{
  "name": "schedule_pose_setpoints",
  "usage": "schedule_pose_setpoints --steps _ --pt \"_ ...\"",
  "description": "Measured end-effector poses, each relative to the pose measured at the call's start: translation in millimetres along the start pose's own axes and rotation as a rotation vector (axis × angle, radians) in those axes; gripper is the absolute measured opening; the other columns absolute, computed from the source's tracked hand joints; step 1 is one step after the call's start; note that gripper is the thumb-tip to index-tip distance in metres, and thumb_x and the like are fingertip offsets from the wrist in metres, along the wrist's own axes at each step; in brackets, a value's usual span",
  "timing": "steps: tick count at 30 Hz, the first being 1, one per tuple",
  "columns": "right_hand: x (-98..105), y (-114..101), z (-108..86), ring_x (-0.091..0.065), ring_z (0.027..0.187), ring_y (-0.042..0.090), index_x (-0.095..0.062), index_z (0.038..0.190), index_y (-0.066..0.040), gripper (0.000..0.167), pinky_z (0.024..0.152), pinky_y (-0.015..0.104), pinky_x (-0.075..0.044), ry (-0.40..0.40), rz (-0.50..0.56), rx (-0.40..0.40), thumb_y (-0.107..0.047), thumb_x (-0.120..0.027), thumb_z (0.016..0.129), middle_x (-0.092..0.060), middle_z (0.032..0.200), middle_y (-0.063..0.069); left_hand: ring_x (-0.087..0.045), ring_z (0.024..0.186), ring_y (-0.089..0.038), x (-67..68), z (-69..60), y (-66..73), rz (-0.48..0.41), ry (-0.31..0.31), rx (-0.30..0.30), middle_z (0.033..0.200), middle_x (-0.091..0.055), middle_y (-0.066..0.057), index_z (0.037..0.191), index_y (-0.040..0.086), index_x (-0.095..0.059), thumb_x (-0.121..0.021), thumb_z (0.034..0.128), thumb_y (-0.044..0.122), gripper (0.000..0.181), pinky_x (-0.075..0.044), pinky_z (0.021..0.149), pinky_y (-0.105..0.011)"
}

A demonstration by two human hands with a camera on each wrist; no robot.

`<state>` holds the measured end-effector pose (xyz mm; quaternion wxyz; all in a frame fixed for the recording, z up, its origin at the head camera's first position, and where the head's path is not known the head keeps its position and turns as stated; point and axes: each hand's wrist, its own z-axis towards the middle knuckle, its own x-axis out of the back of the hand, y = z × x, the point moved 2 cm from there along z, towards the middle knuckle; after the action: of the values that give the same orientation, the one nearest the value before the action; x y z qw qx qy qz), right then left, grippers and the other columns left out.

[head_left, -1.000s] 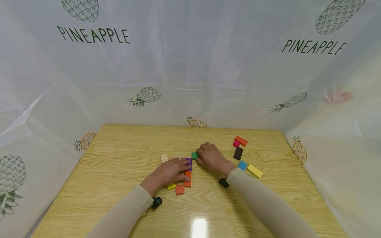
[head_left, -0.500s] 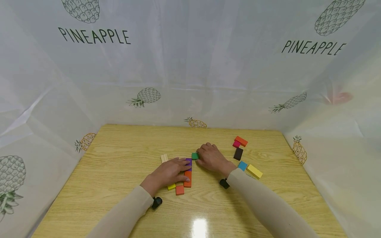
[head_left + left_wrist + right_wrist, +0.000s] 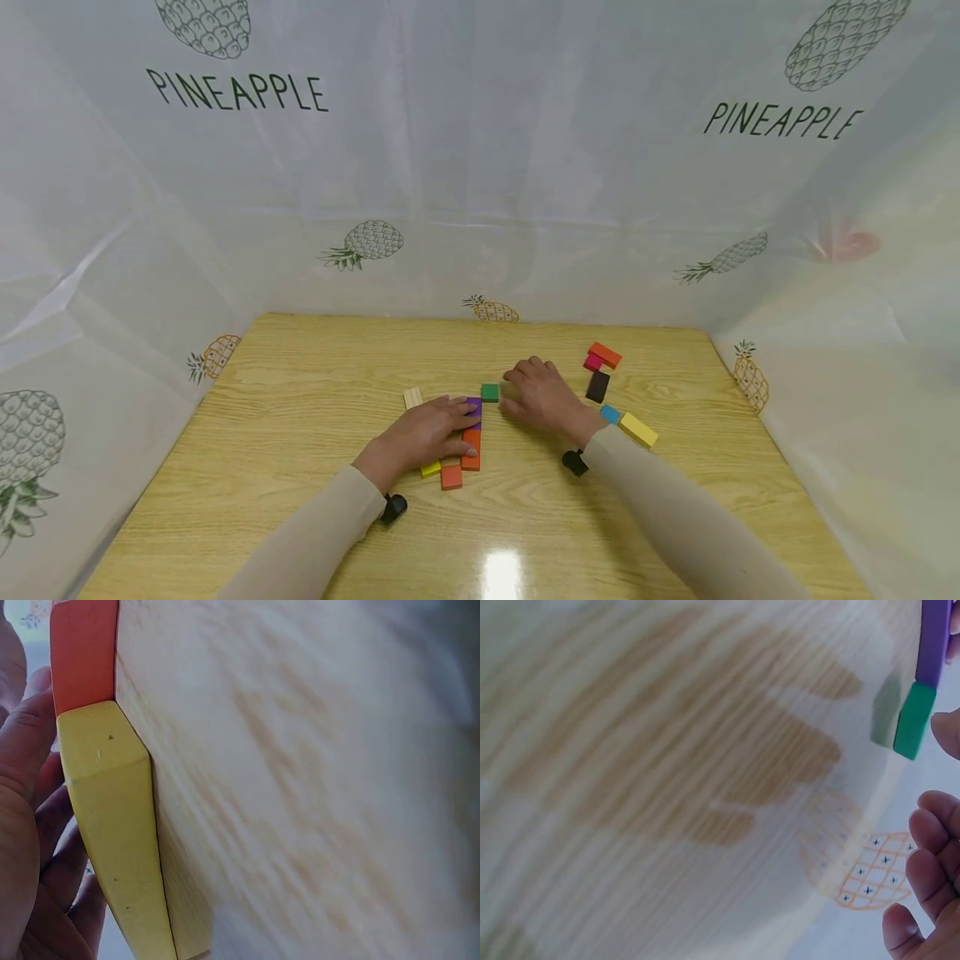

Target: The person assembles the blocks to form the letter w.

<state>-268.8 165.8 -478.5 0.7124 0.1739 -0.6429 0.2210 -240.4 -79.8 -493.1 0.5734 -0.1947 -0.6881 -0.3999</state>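
- Block in salmon red (image 3: 452,477), nearest the person, lies flat on the table (image 3: 420,558); likely light and stiff, it suits a finger-and-thumb hold at its free near edges.
- Orange block (image 3: 472,439) lies just beyond, end to end with a purple block (image 3: 932,645); their smooth faces probably slide easily, so light pressure should steady them.
- Left hand (image 3: 427,431) rests over both, fingers spread, its thumb on the orange one, no pinch visible.
- Right hand (image 3: 542,398) hovers just beside a green block (image 3: 490,393), thumb and fingers apart, nothing between them.
- That green block appears to touch the purple one's far corner; small, hard, hardly fragile, I judge, and best pinched across opposite sides.
- Dark block (image 3: 597,386) lies well apart, farther right; its long sides should offer the surest hold.
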Motion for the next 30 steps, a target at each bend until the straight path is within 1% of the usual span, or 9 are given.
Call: schedule_pose_setpoints --steps 3,8,14,18,22,25,30 --pt "3 4 -6.4 -0.056 0.117 0.031 -0.068 0.134 -0.009 0.045 0.102 0.055 -0.050 0.020 -0.012 -0.016 -0.042 -0.068 0.103 -0.066 0.131 0.010 -0.039 0.156 -0.024 0.1 -0.8 0.0 -0.006 -0.004 0.007 0.166 -0.045 -0.003 0.155 0.015 -0.055 -0.062 0.1023 0.055 0.067 -0.030 0.130 -0.042" --pt "7 14 -22.3 -0.056 0.112 0.030 -0.069 0.132 -0.008 0.043 0.097 0.052 -0.050 0.059 -0.043 -0.008 -0.041 -0.068 0.104 -0.067 0.128 0.010 -0.038 0.157 -0.023 0.1 -1.1 -0.6 -0.007 -0.014 0.020 0.167 -0.043 -0.002 0.156 0.016 -0.053 -0.060 0.1028 0.056 0.067 -0.028 0.131 -0.042" --pt "14 26 -43.7 -0.056 0.106 0.029 -0.071 0.128 -0.006 0.042 0.095 0.053 -0.052 0.108 -0.057 -0.003 -0.039 -0.072 0.101 -0.068 0.123 0.011 -0.038 0.157 -0.025 -0.2 -0.9 -0.4 -0.011 -0.013 0.013 0.167 -0.043 -0.004 0.156 0.015 -0.053 -0.061 0.1033 0.053 0.066 -0.029 0.130 -0.044" --pt "20 38 -59.4 -0.057 0.107 0.031 -0.071 0.127 -0.004 0.043 0.097 0.056 -0.051 0.119 -0.051 -0.034 -0.038 -0.074 0.100 -0.068 0.122 0.011 -0.037 0.157 -0.025 0.0 -1.6 -0.1 -0.021 -0.004 0.016 0.167 -0.043 -0.004 0.156 0.015 -0.053 -0.062 0.1031 0.053 0.066 -0.029 0.130 -0.043" --pt "22 50 -77.9 -0.058 0.115 0.035 -0.070 0.128 -0.003 0.045 0.100 0.064 -0.050 0.109 -0.047 -0.081 -0.038 -0.074 0.100 -0.067 0.125 0.013 -0.038 0.157 -0.025 -0.9 -2.4 -0.5 -0.020 0.006 0.016 0.167 -0.044 -0.004 0.156 0.015 -0.054 -0.062 0.1026 0.054 0.067 -0.029 0.130 -0.043" --pt "23 58 -92.5 -0.057 0.116 0.036 -0.070 0.127 -0.003 0.044 0.097 0.064 -0.049 0.111 -0.050 -0.110 -0.037 -0.074 0.100 -0.067 0.125 0.014 -0.038 0.157 -0.025 -1.6 -2.6 -0.5 -0.021 0.011 0.013 0.167 -0.044 -0.005 0.156 0.015 -0.054 -0.062 0.1022 0.054 0.067 -0.029 0.130 -0.044" --pt "26 68 -114.6 -0.057 0.110 0.036 -0.071 0.125 -0.002 0.042 0.092 0.062 -0.049 0.133 -0.036 -0.141 -0.034 -0.076 0.098 -0.068 0.123 0.015 -0.038 0.157 -0.024 -1.7 -2.6 0.0 -0.023 0.013 0.015 0.166 -0.044 -0.004 0.156 0.015 -0.054 -0.062 0.1022 0.054 0.067 -0.028 0.131 -0.043"
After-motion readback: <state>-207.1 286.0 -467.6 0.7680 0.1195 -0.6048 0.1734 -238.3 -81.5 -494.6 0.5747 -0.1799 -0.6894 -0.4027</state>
